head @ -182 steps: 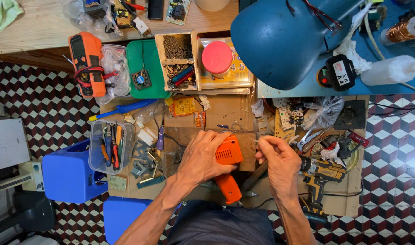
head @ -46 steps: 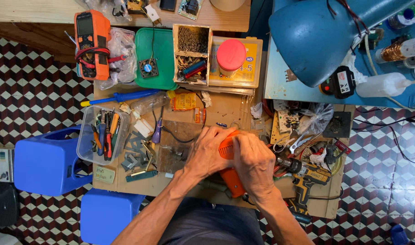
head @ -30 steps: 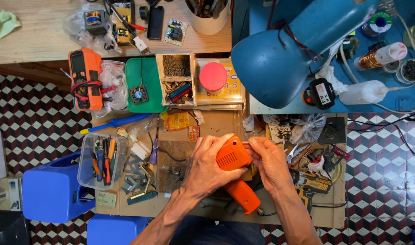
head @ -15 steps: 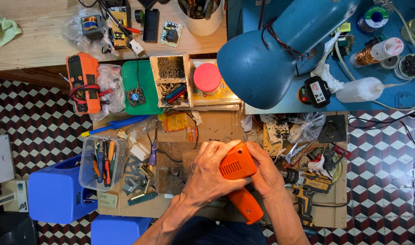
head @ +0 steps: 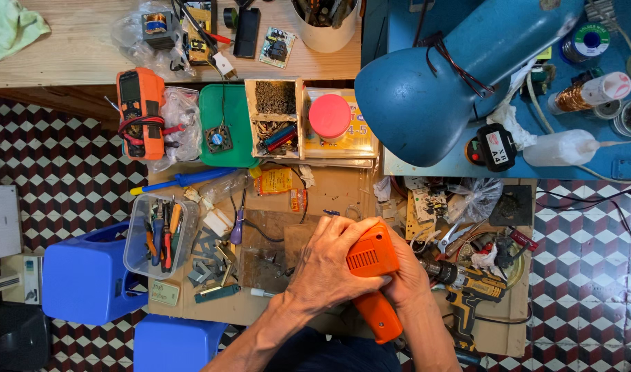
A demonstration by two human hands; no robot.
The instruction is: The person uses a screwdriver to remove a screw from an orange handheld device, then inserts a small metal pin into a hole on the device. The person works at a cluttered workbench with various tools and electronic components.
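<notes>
Orange plastic power tool (head: 370, 275) at near-centre of cardboard-covered table (head: 329, 200), both hands (head: 329, 265) around it. Clear plastic tub of hand tools (head: 153, 234) to its left. Yellow-black cordless drill (head: 470, 289) just right. Big blue desk lamp (head: 432, 89) behind, overhanging. Orange multimeter (head: 139, 110) far left rear.

The floor (head: 60, 179) is tiled in a cube pattern of dark red, black and white, showing at the left and right sides. A wooden table (head: 74, 58) runs along the top left, and a blue bench (head: 625, 158) fills the top right corner. A big blue desk lamp (head: 439, 89) leans over the bench's near edge. Brown cardboard (head: 329, 196) covers the low middle surface. Two blue plastic stools (head: 84, 279) stand at the lower left. The light is even and bright.
</notes>
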